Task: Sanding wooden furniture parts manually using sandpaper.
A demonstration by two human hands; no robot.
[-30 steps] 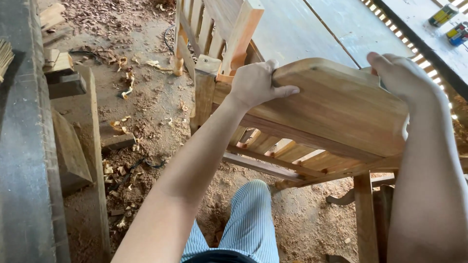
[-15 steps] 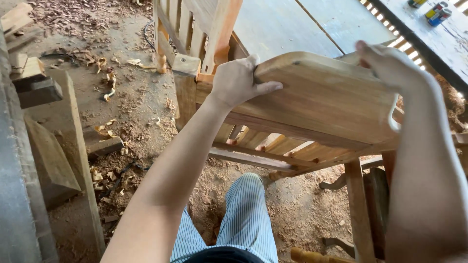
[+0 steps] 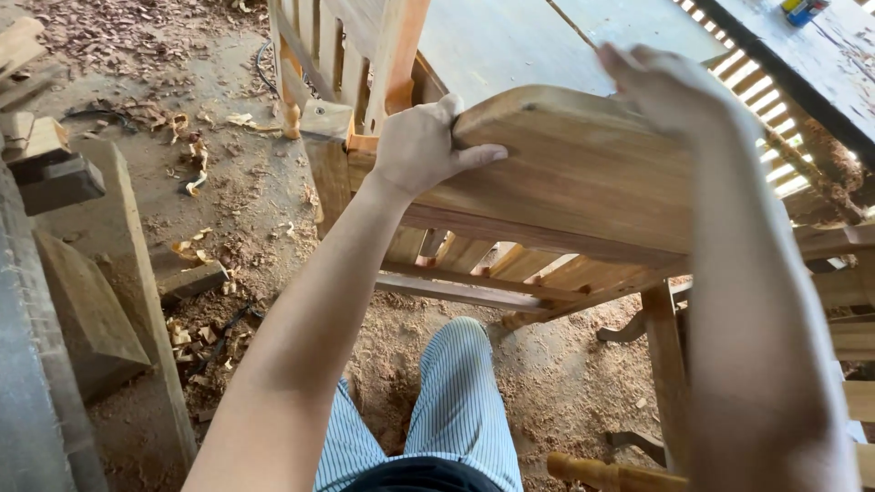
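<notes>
A: What are the hands holding?

B: The left hand [image 3: 421, 146] is clamping the left end of a broad, pale-brown wooden panel with a rounded top edge [image 3: 583, 169], thumb lying on the face and fingers wrapping over the top. The right hand [image 3: 670, 87] is curling over the right part of that same edge, so both grips are closing on the panel.

A: How is the panel lying?

B: Its long axis is running left to right between the hands, its face tilting toward the camera. The left hand is sitting nearer the panel's corner. It is standing over the sawdust-strewn dirt floor [image 3: 273, 228], above the slatted wooden chair frame [image 3: 510, 269].

A: And its look?

B: Smooth, unfinished timber with straight grain and glued boards showing. Striped trousers [image 3: 456, 401] are showing below it, and grey wooden blocks [image 3: 87, 310] are lying off to the left.
</notes>
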